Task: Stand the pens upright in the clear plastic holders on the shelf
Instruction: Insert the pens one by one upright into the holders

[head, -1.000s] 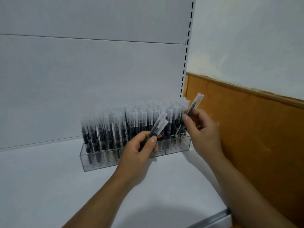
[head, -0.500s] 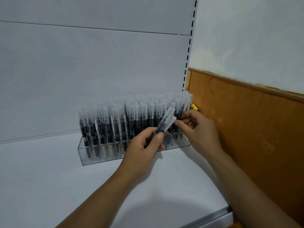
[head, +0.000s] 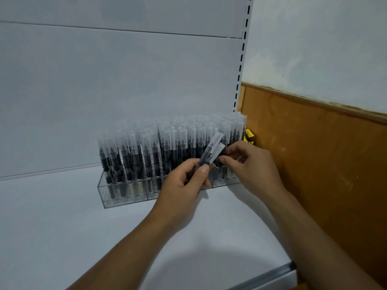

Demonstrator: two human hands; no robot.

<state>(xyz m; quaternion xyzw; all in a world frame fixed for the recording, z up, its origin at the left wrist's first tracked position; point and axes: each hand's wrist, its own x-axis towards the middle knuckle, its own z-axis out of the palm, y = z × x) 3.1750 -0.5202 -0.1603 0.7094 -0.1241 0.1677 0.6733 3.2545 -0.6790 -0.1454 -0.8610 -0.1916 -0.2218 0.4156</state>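
Clear plastic holders stand in a row on the white shelf, packed with several upright black pens with frosted caps. My left hand grips two loose pens that point up and to the right in front of the holders. My right hand is at the right end of the row, its fingertips curled beside the tips of those two pens and against the standing pens; whether it pinches a pen is hidden.
A white back panel with a slotted upright rises behind the holders. An orange-brown wooden panel closes the right side. A small yellow object sits between holders and panel. The shelf's metal front edge runs low right.
My right hand brought down the pen it held above the row's right end and now sits low at that end. My left hand kept its two pens.
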